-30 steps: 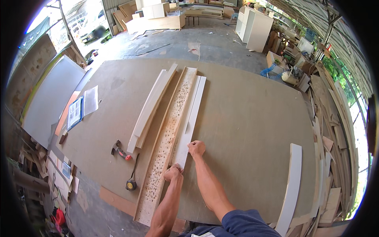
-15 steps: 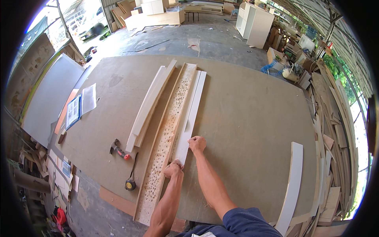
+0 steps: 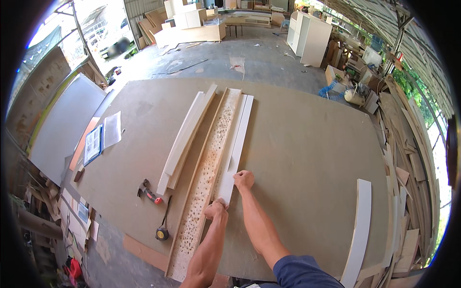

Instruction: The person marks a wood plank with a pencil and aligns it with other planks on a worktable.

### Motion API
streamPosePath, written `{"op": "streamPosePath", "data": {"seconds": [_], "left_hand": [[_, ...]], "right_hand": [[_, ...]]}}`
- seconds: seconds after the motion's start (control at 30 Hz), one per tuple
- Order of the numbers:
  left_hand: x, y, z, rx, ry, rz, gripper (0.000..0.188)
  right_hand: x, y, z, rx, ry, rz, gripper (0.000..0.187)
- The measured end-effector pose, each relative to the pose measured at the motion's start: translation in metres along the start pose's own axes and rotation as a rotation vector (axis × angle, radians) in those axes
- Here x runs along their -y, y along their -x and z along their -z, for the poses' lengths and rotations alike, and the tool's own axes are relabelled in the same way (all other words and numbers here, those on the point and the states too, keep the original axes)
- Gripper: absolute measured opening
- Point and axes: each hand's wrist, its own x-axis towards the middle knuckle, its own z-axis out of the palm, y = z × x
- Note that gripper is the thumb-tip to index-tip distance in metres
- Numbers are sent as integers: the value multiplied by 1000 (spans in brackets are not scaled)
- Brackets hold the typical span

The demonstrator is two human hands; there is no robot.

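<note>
My left hand (image 3: 217, 209) is closed on the near end of a white wooden strip (image 3: 241, 132). Farther along the same strip, my right hand (image 3: 244, 180) pinches its right edge with curled fingers. A second, narrower white strip lies against its left side. Directly left runs a long shallow wooden channel (image 3: 207, 165) with raised edges and a floor speckled with many small dark marks; my left hand is next to its right edge. Several pale strips (image 3: 185, 139) are stacked left of the channel. The fingertips of both hands are partly hidden.
The large brown worktable (image 3: 307, 158) holds a claw hammer (image 3: 150, 192), a tape measure (image 3: 162, 234), and a blue folder (image 3: 93, 144) at left. A white strip (image 3: 357, 230) lies at the right edge. Stacked boards (image 3: 413, 158) line the right; a white cabinet (image 3: 312, 41) stands beyond.
The whole view has shifted slightly, so the table and its contents sit lower in the picture. Both hands keep nearly the same places on the white strip.
</note>
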Motion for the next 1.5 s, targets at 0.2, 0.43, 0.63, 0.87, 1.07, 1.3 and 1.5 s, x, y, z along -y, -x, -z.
{"op": "streamPosePath", "data": {"seconds": [0.2,0.43,0.63,0.87,1.07,1.3,1.5], "left_hand": [[2,-9,1,59,-22,-18,14],[1,-26,8,235,-188,-45,10],[-38,-22,49,341,-878,-955,19],[-81,-55,52,861,-1338,-1882,49],[-73,-78,47,882,-1547,-1959,43],[-81,-82,43,966,-1491,-1995,18],[-84,-83,37,958,-1502,-1966,20]], "right_hand": [[-3,43,14,40,-120,193,18],[-38,122,29,108,-130,632,39],[-30,125,49,248,-17,581,38],[-36,127,42,185,2,618,46],[-37,132,43,210,-51,563,43],[-39,131,42,156,86,716,43],[-37,127,41,138,165,726,45]]}}
